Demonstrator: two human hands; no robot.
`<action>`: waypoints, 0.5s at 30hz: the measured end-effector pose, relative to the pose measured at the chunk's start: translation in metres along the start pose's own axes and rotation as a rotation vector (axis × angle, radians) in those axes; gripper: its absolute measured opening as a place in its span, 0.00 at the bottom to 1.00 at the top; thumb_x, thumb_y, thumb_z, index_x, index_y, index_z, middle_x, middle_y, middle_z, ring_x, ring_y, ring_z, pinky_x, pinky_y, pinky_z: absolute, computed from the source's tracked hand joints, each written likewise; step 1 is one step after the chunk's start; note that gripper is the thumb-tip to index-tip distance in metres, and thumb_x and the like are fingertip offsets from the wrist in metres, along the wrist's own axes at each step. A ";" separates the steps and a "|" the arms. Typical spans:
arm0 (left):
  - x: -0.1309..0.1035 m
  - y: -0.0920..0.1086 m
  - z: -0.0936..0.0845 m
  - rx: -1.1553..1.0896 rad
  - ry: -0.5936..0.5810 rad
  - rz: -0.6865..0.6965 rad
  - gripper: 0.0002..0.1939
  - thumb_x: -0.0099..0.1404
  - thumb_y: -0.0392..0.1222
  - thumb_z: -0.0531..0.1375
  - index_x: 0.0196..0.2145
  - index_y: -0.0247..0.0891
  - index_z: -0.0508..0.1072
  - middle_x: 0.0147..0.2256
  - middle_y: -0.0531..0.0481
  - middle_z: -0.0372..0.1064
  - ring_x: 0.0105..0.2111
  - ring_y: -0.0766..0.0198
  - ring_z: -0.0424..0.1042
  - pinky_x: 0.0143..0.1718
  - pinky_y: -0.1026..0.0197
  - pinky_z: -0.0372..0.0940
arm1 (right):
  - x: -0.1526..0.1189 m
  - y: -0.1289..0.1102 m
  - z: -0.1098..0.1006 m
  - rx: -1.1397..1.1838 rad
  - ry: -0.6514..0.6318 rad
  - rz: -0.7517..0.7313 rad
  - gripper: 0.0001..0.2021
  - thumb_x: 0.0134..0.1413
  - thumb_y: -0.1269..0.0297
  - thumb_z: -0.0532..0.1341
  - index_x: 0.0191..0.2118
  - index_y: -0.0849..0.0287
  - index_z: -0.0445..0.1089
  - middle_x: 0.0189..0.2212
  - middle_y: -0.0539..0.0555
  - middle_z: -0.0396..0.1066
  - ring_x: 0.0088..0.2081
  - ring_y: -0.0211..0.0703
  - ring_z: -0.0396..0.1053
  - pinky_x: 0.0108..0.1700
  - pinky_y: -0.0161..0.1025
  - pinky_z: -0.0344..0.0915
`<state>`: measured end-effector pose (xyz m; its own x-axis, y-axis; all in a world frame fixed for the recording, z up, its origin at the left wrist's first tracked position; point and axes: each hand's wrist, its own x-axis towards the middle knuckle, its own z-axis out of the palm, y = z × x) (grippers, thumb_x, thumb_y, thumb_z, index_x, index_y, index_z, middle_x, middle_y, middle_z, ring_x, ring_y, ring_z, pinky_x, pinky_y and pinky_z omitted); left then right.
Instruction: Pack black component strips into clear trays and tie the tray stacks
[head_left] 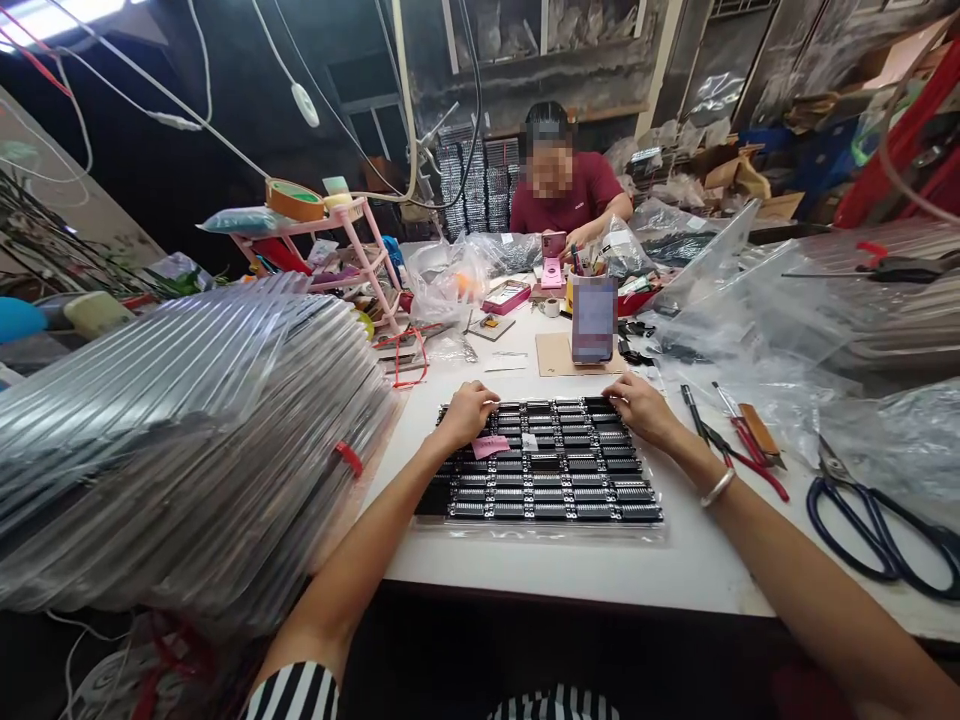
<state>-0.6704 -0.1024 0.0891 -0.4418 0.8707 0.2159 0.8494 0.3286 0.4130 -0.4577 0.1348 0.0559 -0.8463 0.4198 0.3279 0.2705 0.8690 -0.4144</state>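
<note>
A clear plastic tray [652,530] lies flat on the white table, filled with rows of black parts [547,480] that have silvery comb-like edges. My left hand [466,412] is at the tray's far left corner, its fingers closed on the edge there. At the far right corner, my right hand [637,405] pinches the edge between thumb and fingers. A pink paper slip [490,447] rests on the parts near my left hand, and a small white slip [529,441] lies just right of it.
Stacked clear trays [225,430] rise at the left. Pliers [750,440] and large scissors [874,520] lie at the right. A phone [595,320] stands beyond the tray. Across the table sits a person [570,190] in a maroon shirt. Plastic bags [765,300] are heaped at the right.
</note>
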 end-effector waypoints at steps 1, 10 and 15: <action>0.003 -0.002 0.003 0.018 -0.016 0.004 0.09 0.62 0.36 0.56 0.36 0.36 0.77 0.39 0.43 0.69 0.43 0.55 0.65 0.48 0.53 0.60 | 0.000 0.001 0.001 0.001 -0.008 -0.003 0.12 0.56 0.65 0.49 0.37 0.60 0.70 0.37 0.58 0.65 0.39 0.46 0.64 0.44 0.42 0.62; 0.001 0.005 0.006 0.097 -0.027 0.012 0.04 0.61 0.35 0.57 0.35 0.36 0.71 0.40 0.44 0.67 0.43 0.56 0.62 0.45 0.53 0.59 | 0.001 0.000 0.005 0.032 -0.018 0.010 0.08 0.55 0.63 0.50 0.35 0.60 0.64 0.36 0.57 0.64 0.37 0.45 0.64 0.42 0.42 0.62; 0.000 0.009 0.005 0.153 -0.046 0.040 0.03 0.61 0.33 0.56 0.33 0.37 0.69 0.39 0.46 0.67 0.42 0.56 0.63 0.42 0.54 0.58 | 0.000 -0.004 0.004 0.025 0.045 0.013 0.07 0.55 0.62 0.52 0.32 0.59 0.64 0.34 0.56 0.65 0.35 0.46 0.64 0.39 0.42 0.62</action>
<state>-0.6614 -0.0978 0.0877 -0.3964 0.8989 0.1868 0.9014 0.3425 0.2647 -0.4609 0.1300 0.0545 -0.8212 0.4430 0.3598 0.2694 0.8567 -0.4399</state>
